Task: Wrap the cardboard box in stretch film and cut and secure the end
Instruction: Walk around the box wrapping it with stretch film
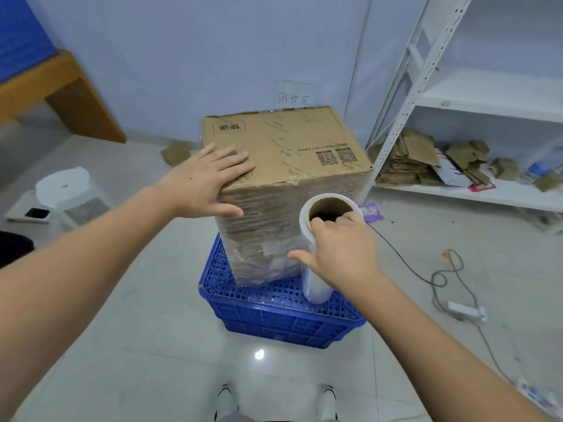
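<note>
On an upturned blue crate point(274, 312) in the middle of the floor stands the film-wrapped cardboard box point(283, 166). The left hand point(204, 184) lies flat on its near-left top corner, fingers straight. The right hand point(338, 251) grips the upright stretch film roll point(316, 278) touching the box's near side, fingers hooked inside the core.

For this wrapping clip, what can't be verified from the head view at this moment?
- Far sides of the cardboard box: turned away, so film coverage there is unknown.
- Film between the stretch film roll and the box: too clear to trace.
- Fingertips of the right hand: hidden inside the roll's core.
- Inside of the blue crate: covered by the box.
- Any cutting tool: none visible.
</note>
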Demonstrator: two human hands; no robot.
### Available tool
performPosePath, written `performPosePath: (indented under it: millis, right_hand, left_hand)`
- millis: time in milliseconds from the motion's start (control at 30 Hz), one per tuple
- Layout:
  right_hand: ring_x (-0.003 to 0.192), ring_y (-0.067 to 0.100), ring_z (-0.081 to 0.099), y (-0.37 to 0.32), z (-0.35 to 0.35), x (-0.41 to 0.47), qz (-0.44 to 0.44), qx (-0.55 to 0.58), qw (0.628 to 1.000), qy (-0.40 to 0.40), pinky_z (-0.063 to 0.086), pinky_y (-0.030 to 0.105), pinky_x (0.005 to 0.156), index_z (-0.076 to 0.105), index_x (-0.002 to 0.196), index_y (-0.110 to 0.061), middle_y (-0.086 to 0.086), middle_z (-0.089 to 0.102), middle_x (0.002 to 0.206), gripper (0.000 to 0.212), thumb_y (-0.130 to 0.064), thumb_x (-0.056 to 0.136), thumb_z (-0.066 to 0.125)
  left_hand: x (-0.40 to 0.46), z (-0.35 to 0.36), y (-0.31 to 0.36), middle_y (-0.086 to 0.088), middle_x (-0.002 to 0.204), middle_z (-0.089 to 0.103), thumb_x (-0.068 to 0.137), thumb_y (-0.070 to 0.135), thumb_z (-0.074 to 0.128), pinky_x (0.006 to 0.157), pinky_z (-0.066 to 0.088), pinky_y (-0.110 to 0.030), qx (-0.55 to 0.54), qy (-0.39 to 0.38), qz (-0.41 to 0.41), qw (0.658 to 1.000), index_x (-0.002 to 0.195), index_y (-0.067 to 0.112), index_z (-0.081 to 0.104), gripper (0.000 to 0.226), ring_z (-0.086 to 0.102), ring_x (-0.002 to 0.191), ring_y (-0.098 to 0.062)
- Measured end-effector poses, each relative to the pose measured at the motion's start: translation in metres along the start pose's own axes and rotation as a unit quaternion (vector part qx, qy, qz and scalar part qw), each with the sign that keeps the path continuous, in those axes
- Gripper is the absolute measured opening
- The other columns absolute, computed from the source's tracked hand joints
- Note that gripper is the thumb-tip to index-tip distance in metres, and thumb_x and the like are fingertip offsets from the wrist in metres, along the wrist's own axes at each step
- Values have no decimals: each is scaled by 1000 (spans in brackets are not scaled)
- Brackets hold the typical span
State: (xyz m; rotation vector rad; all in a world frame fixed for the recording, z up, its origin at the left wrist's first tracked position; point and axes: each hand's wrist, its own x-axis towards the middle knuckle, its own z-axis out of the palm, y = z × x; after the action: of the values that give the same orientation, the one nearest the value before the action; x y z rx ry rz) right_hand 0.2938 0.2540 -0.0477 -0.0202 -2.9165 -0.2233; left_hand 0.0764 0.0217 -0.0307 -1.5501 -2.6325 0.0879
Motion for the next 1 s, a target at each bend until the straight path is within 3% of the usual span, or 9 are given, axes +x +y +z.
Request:
performPosePath:
  millis: [67,200,500,633,700,767,833,900,1000]
  right_hand:
    - [45,20,31,-4,4,2,21,-3,999,30,38,37,68,37,62,-18,-4,40,43,62,-72,81,60]
    - [49,19,27,-9,1,8,12,-4,999,43,37,35,69,33,58,-19,-6,33,45,58,-54,77,75]
    - [59,20,36,-26,-27,2,-77,20,995,-58,28,28,75,40,59,-20,-3,43,54,52,-58,78,70]
    - [67,17,39,-33,-39,-2,-75,52,991,-98,28,23,99,42,68,-22,-5,47,62,42,-46,78,76]
    - [70,17,43,-37,-42,-7,-55,50,991,-110,21,26,114,45,78,-22,-6,50,68,27,-35,83,68]
    - [68,18,45,-41,-41,-12,-27,25,991,-125,21,29,118,45,85,-20,-6,50,66,15,-26,84,58]
    - [63,18,46,-49,-40,-13,13,0,991,-132,26,34,115,43,86,-19,-7,47,61,22,-36,83,57]
    - [61,18,50,-55,-38,-10,71,-13,990,-121,32,34,109,42,85,-20,-8,48,58,47,-64,82,57]
    - [51,15,44,-55,-32,-1,125,1,989,-85,38,34,83,38,75,-21,-7,47,54,60,-79,79,55]
  left_hand:
    - [1,10,0,-4,168,24,83,87,36,127,9,-49,-51,40,2,998,162,25,26,100,20,156,-28]
    - [1,22,4,-8,165,33,87,81,38,124,14,-47,-76,91,-8,993,158,23,38,91,28,153,-31]
    - [1,22,16,-12,166,31,93,65,55,125,11,-51,-72,95,-17,993,159,22,34,82,23,154,-34]
    - [1,21,22,-10,167,28,93,65,55,126,9,-50,-76,99,-31,992,160,24,31,82,20,155,-33]
    - [0,20,25,-10,167,27,93,65,54,127,9,-49,-79,99,-36,991,160,24,31,82,20,155,-33]
    - [0,20,27,-10,167,28,93,66,54,127,9,-50,-77,102,-40,991,160,24,31,83,20,155,-33]
    - [0,20,29,-10,167,28,93,66,54,127,9,-50,-77,103,-41,991,160,24,31,83,21,155,-33]
    - [-1,19,31,-9,167,27,93,65,56,127,8,-50,-85,103,-44,990,160,23,32,82,20,155,-33]
    - [-3,18,34,-8,168,25,94,63,58,126,4,-47,-95,101,-51,989,161,24,31,82,17,156,-32]
